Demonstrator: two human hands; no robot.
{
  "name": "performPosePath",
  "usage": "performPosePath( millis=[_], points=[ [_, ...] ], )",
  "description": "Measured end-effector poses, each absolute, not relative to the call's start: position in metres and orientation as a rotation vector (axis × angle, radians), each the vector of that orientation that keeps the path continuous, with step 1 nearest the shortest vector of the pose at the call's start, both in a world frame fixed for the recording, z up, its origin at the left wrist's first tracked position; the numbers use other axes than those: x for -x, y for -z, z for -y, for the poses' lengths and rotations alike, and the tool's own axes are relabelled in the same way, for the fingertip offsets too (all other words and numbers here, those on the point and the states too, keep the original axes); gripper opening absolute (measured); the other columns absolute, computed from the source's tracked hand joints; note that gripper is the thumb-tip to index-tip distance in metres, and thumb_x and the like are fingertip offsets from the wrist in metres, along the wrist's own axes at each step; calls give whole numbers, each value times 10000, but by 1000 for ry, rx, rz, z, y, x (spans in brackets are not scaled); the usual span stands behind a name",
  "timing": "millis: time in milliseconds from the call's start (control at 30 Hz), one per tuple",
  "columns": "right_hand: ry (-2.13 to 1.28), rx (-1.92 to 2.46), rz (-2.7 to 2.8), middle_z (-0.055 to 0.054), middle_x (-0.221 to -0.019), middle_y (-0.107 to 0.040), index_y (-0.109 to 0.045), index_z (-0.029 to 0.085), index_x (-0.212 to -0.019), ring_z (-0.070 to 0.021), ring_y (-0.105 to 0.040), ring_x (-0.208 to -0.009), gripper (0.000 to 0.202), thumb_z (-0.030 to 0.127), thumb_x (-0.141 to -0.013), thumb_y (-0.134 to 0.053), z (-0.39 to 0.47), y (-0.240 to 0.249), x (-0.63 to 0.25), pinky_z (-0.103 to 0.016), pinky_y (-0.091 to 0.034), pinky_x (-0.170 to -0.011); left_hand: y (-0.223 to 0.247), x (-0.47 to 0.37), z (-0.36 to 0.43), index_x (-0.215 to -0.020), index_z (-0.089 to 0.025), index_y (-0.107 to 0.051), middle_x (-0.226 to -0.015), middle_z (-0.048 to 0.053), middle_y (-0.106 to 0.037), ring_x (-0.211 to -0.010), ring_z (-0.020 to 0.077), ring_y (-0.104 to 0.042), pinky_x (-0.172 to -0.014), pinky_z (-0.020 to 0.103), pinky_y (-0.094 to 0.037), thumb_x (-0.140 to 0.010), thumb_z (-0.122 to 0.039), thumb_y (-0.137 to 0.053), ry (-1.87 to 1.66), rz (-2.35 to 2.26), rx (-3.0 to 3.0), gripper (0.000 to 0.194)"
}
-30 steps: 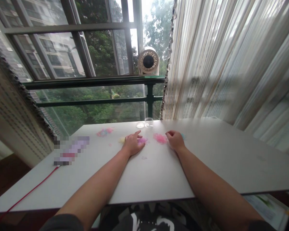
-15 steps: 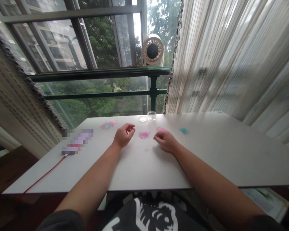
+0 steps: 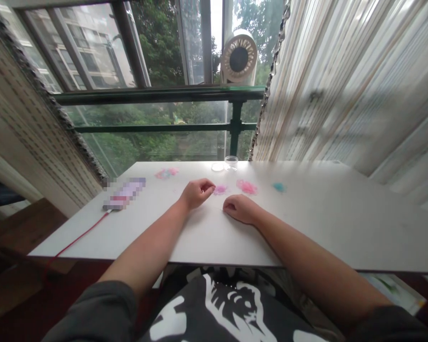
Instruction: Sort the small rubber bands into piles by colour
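Observation:
My left hand [image 3: 199,192] is closed in a pinch at the left edge of a purple pile of tiny pieces [image 3: 221,189]; what its fingertips hold, if anything, is too small to make out. Lower and to the right, my right hand [image 3: 240,209] is curled just above the white table [image 3: 306,223], fingertips pressed together and turned toward my left hand. Whatever lies inside those fingers is hidden. Behind the right hand is a pink pile of tiny pieces [image 3: 247,187], with a teal one [image 3: 279,187] farther right.
A mixed pink and blue pile [image 3: 167,173] lies at the far left. At the back edge stand a clear round tub [image 3: 231,164] and its lid [image 3: 217,167]. A blurred-out phone-like object [image 3: 126,194] with a red cable [image 3: 76,237] is on the left. A fan [image 3: 238,59] stands beyond.
My left hand has moved right to the purple pile. My right hand has shifted slightly left, and the small pale loop seen on the table between the hands no longer shows. The view has tilted down.

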State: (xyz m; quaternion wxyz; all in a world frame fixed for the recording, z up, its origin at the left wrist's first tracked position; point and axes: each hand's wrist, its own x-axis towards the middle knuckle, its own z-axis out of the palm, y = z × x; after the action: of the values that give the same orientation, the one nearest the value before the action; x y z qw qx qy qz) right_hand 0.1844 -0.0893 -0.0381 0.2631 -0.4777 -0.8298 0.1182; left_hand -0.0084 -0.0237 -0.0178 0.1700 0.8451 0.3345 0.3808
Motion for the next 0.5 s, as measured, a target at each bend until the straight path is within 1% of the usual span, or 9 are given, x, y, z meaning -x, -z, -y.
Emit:
performPosePath(
  millis=[167,333,500],
  points=[
    [-313,1324,2198,2,-647,-589,-638,155,-755,-106,-468,-584,76,125,-740,-570,89,38,-185,-211,-321,-563,20,7,24,-799,-137,-669,-643,10,-640,-553,92,-508,-533,195,-399,-757,-350,-567,-917,-863,-2449,240],
    [-334,1359,2133,6,-642,-578,-615,154,-791,-102,-472,-576,72,155,-784,-543,88,36,-187,-205,-319,-548,24,4,27,-840,-131,-681,-657,23,-651,-575,104,-537,-557,206,-412,-731,-380,-598,-722,-769,-2443,284],
    [-351,1361,2101,6,-638,-569,-601,158,-782,-107,-467,-580,63,158,-780,-538,87,36,-187,-213,-309,-544,24,0,32,-785,-136,-695,-591,6,-626,-512,83,-481,-493,188,-358,-720,-351,-603,-673,-777,-2453,243]
  ],
)
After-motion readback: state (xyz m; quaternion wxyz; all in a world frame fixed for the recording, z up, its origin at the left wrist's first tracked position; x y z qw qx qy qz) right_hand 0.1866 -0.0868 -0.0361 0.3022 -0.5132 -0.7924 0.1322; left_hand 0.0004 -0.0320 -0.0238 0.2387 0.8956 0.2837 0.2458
